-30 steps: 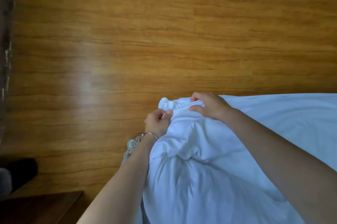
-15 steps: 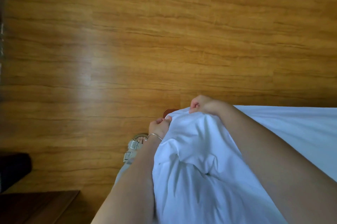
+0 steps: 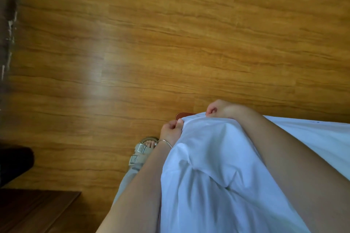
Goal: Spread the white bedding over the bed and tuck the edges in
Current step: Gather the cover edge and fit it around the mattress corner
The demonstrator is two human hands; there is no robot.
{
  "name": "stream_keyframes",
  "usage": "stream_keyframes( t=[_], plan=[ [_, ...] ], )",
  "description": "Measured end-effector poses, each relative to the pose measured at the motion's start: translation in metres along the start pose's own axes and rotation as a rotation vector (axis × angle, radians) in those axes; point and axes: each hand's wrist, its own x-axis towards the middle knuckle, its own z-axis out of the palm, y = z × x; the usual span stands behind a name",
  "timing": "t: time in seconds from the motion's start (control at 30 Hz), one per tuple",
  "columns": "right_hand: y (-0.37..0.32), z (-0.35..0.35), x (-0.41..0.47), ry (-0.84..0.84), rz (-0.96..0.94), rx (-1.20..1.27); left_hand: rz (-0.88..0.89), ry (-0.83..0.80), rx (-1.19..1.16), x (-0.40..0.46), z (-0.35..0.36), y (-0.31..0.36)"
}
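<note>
Both fists, left hand (image 3: 171, 131) and right hand (image 3: 220, 109), clenched on bedding (image 3: 217, 166)

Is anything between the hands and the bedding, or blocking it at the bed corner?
Nothing visible. The left hand and right hand both grip the bedding edge directly at the bed corner, which shows brown just beyond. Below the edge is hidden by cloth.

A bedroom in a home or guest room: white bedding (image 3: 217, 185) lies over a bed at the lower right, beside a glossy wood-look plank floor (image 3: 170, 43). A dark wooden furniture top (image 3: 34, 212) sits at the lower left, and a buckled sandal (image 3: 140, 152) shows on the person's foot.
</note>
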Motion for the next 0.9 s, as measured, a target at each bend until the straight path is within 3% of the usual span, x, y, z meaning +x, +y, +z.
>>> stream_keyframes(
  t=[0.17,0.33,0.43,0.53,0.67,0.73,0.8,0.87,0.9],
  plan=[
    [-0.006,0.000,0.002,0.127,0.000,-0.143,0.070,0.051,0.032,0.000,0.005,-0.001],
    [-0.012,0.004,-0.031,0.252,-0.056,0.342,0.264,0.047,0.327,-0.017,-0.003,0.011],
    [-0.010,0.011,-0.061,0.519,-0.051,0.283,0.261,-0.225,0.335,-0.034,-0.009,0.029],
    [-0.006,0.033,-0.104,0.808,-0.103,0.260,0.249,-0.497,0.584,-0.064,-0.005,0.060],
    [0.002,0.087,-0.173,1.186,-0.072,0.062,0.307,-0.748,0.442,-0.125,-0.006,0.098],
    [0.001,0.110,-0.207,1.260,-0.016,0.080,0.447,-0.794,0.766,-0.149,-0.008,0.099],
    [-0.001,0.126,-0.237,1.289,0.058,0.054,0.622,-0.702,1.350,-0.170,-0.008,0.094],
    [-0.001,0.139,-0.263,1.189,0.168,-0.006,0.857,-0.584,1.746,-0.191,0.001,0.078],
    [0.001,0.144,-0.276,1.063,0.235,0.033,0.969,-0.575,1.817,-0.204,0.004,0.071]
  ],
)
